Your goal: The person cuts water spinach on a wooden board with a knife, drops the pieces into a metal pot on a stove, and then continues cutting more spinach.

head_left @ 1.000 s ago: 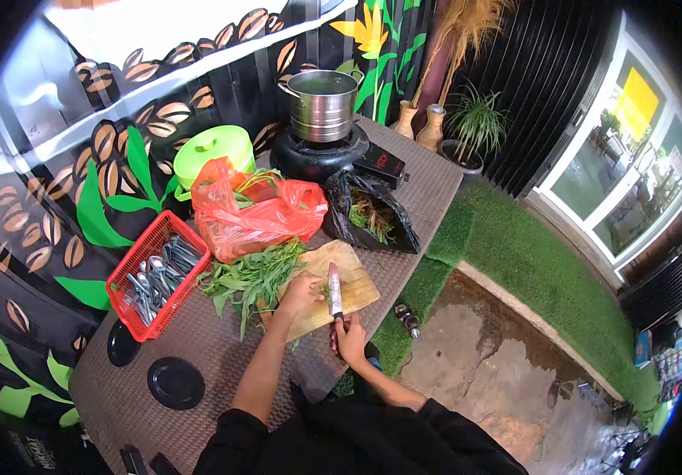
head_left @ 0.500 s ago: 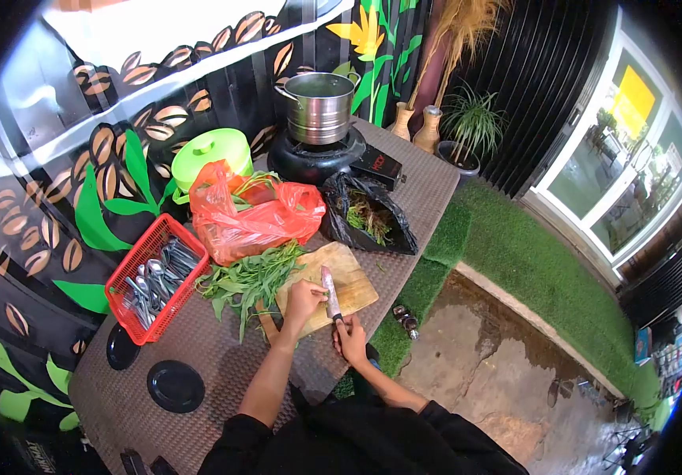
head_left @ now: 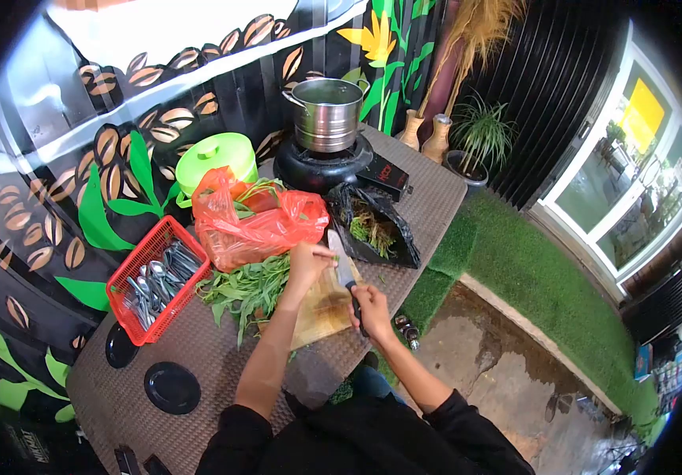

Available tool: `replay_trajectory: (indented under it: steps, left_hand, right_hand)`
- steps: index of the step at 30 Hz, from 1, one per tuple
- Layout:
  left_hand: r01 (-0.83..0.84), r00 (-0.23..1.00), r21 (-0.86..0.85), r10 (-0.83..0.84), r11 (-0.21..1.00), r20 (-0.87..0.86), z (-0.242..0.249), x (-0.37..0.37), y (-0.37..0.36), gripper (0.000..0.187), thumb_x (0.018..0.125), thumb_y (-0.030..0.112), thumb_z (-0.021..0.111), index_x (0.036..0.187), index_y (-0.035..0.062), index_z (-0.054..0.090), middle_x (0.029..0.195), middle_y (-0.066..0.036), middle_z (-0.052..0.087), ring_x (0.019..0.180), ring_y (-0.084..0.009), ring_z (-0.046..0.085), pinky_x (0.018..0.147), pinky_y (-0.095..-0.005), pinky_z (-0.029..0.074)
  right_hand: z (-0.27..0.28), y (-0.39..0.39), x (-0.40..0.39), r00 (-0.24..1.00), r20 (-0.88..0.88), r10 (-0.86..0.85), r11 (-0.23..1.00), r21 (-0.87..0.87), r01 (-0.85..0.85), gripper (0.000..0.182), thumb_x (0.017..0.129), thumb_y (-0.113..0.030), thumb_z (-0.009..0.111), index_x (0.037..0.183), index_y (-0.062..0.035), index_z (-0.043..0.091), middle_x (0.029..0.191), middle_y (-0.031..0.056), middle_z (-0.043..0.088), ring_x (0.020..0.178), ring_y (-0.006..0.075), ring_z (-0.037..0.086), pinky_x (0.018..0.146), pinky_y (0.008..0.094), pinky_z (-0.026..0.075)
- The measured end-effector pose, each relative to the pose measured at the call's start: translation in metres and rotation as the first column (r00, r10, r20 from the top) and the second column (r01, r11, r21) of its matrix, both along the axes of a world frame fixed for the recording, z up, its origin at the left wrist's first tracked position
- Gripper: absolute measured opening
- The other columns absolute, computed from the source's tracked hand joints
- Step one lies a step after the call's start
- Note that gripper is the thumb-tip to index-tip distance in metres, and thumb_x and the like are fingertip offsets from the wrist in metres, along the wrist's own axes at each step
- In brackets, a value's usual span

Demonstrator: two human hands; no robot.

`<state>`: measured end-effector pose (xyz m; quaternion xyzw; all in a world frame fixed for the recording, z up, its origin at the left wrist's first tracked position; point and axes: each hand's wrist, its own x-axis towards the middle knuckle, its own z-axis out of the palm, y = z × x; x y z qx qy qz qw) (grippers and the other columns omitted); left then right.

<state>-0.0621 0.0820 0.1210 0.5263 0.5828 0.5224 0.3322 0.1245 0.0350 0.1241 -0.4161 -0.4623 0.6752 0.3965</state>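
Observation:
My right hand (head_left: 370, 309) is wrapped round the black handle of a knife (head_left: 342, 261), whose blade points up and away over the wooden cutting board (head_left: 321, 321). Close to the blade, my left hand (head_left: 309, 267) is closed, its fingers pinched at something too small to make out. Leafy green stems (head_left: 250, 291) lie in a pile at the board's left, partly behind my left hand. Behind them sits a red plastic bag (head_left: 254, 229) with more greens. An open black bag (head_left: 376, 229) holding plant scraps rests beyond the board.
A steel pot (head_left: 327, 115) stands on a black stove (head_left: 297, 165) at the back, beside a lime-green lidded container (head_left: 212, 162). On the left are a red basket (head_left: 131, 317) of cutlery and black plates (head_left: 172, 388). The table edge (head_left: 428, 269) runs along the right.
My right hand and the knife have moved up and to the right, the blade now nearer the black bag. My left hand has risen slightly, and the view has shifted a little.

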Motion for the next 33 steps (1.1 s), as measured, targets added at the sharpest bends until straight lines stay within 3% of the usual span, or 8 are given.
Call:
replay_trajectory:
  steps: [7,15,19,22,24,27,32,33]
  left_hand:
    - [-0.05,0.964,0.288,0.122,0.956,-0.235,0.128,-0.005,0.102,0.019,0.063,0.001,0.077,0.081,0.0004,0.072,0.072,-0.014,0.069,0.063,-0.0136,0.066,0.061,-0.025,0.051]
    - [-0.195,0.915,0.5,0.34,0.844,-0.216,0.221,-0.031,0.263,0.013,0.069,-0.001,0.071,0.082,0.0002,0.072,0.075,-0.012,0.07,0.066,-0.0158,0.067,0.062,-0.0256,0.052]
    - [-0.221,0.973,0.398,0.176,0.89,0.147,0.212,-0.076,0.344,0.011,0.08,0.002,0.066,0.088,-0.0055,0.069,0.073,-0.011,0.068,0.064,-0.013,0.065,0.056,-0.0212,0.052]
    - [-0.297,0.955,0.343,0.277,0.891,0.107,0.196,-0.102,0.369,0.011,0.078,0.002,0.068,0.088,-0.0013,0.071,0.073,-0.007,0.069,0.063,-0.0095,0.063,0.059,-0.0224,0.052]
    - [-0.335,0.845,0.45,0.476,0.827,-0.244,0.196,-0.109,0.371,0.008,0.068,0.001,0.072,0.077,0.0004,0.072,0.07,-0.012,0.069,0.064,-0.0152,0.067,0.062,-0.0249,0.053]
    - [-0.39,0.827,0.425,0.514,0.816,-0.228,0.184,-0.122,0.393,0.012,0.062,0.0,0.074,0.073,0.0042,0.073,0.069,-0.01,0.069,0.065,-0.018,0.068,0.065,-0.0262,0.053]
    - [-0.238,0.772,0.506,0.477,0.829,-0.42,0.154,-0.13,0.428,0.027,0.071,0.006,0.069,0.097,0.0007,0.068,0.093,-0.019,0.067,0.082,-0.0295,0.067,0.076,-0.0332,0.052]
    - [-0.247,0.782,0.45,0.451,0.858,-0.43,0.158,-0.124,0.424,0.026,0.073,0.01,0.071,0.098,0.0031,0.069,0.093,-0.016,0.068,0.084,-0.025,0.067,0.077,-0.0326,0.052]
  right_hand:
    - [0.119,0.118,0.0,0.985,-0.124,0.117,0.993,0.047,-0.112,0.02,0.094,-0.022,0.049,0.086,-0.0049,0.045,0.06,0.0049,0.049,0.038,0.0106,0.041,0.034,0.0253,0.032]
    - [0.21,0.307,-0.039,0.956,-0.191,0.222,0.967,0.17,-0.19,0.02,0.092,-0.019,0.051,0.092,0.0,0.047,0.06,0.0071,0.052,0.039,0.0126,0.043,0.034,0.0271,0.032]
    - [0.216,0.399,-0.082,0.972,-0.028,0.232,0.95,0.22,-0.221,0.018,0.088,-0.019,0.054,0.087,-0.0009,0.05,0.059,0.0057,0.051,0.04,0.0111,0.044,0.034,0.0256,0.033]
    - [0.198,0.449,-0.105,0.965,0.162,0.208,0.903,0.348,-0.253,0.02,0.086,-0.02,0.057,0.081,-0.0018,0.049,0.057,0.0068,0.053,0.038,0.0128,0.046,0.033,0.0271,0.034]
    - [0.184,0.473,-0.119,0.96,0.22,0.174,0.877,0.409,-0.253,0.021,0.086,-0.021,0.057,0.08,-0.0028,0.048,0.054,0.0063,0.052,0.037,0.0135,0.047,0.031,0.0288,0.034]
    - [0.172,0.495,-0.131,0.949,0.278,0.148,0.839,0.473,-0.27,0.021,0.087,-0.021,0.058,0.08,-0.0036,0.048,0.051,0.0054,0.052,0.036,0.0133,0.048,0.03,0.0285,0.033]
    - [0.16,0.514,-0.138,0.943,0.291,0.162,0.818,0.495,-0.293,0.019,0.087,-0.019,0.058,0.083,-0.0019,0.049,0.05,0.0058,0.051,0.035,0.0124,0.047,0.029,0.027,0.032]
    - [0.159,0.516,-0.14,0.944,0.281,0.173,0.815,0.497,-0.298,0.019,0.088,-0.018,0.058,0.083,-0.0015,0.049,0.05,0.0058,0.051,0.034,0.0123,0.046,0.029,0.027,0.032]
